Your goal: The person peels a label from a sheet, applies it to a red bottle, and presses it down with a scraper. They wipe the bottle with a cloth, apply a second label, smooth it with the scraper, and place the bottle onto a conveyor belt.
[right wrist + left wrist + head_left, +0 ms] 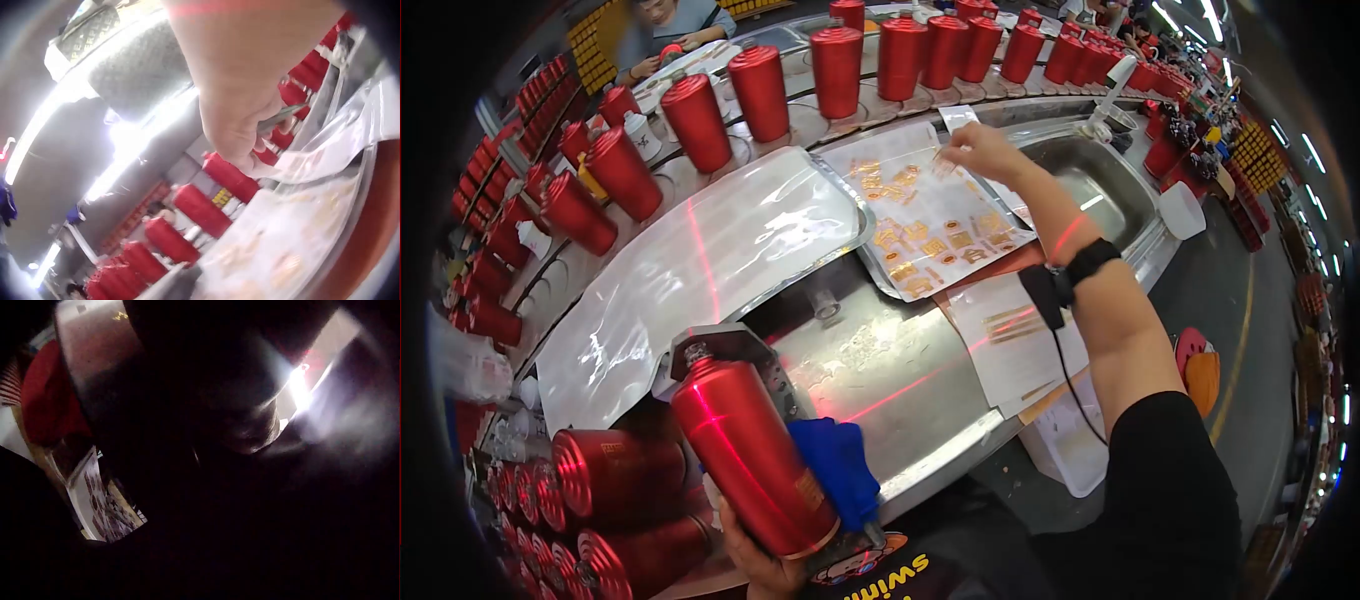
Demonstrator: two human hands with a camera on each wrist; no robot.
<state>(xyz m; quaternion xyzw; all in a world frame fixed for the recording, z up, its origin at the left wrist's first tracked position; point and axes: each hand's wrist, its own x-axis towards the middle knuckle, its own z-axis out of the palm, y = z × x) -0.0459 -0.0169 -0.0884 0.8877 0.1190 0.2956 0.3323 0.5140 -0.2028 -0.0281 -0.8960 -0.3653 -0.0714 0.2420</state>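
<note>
In the head view I count one large red bottle (pixel 750 455) lying tilted by the metal holder (pixel 775 375), its lower side gripped by the left hand (pixel 765 565) and hiding part of it. One blue cloth (pixel 837 470) is beside it. The right hand (pixel 982 152) is over one tray (pixel 880 285) of gold stickers (pixel 910 240), too many for me to count; its forearm crosses in front of one sink (pixel 1100 190). I see one person (pixel 683 30) beyond the row of bottles (pixel 837 72).

The left wrist view is mostly dark; I cannot tell the fingers there.

In the right wrist view, the right hand pinches one slim grey tool (pixel 281 117), beside a clear sheet (pixel 325 159); at least four bottles stand behind.
</note>
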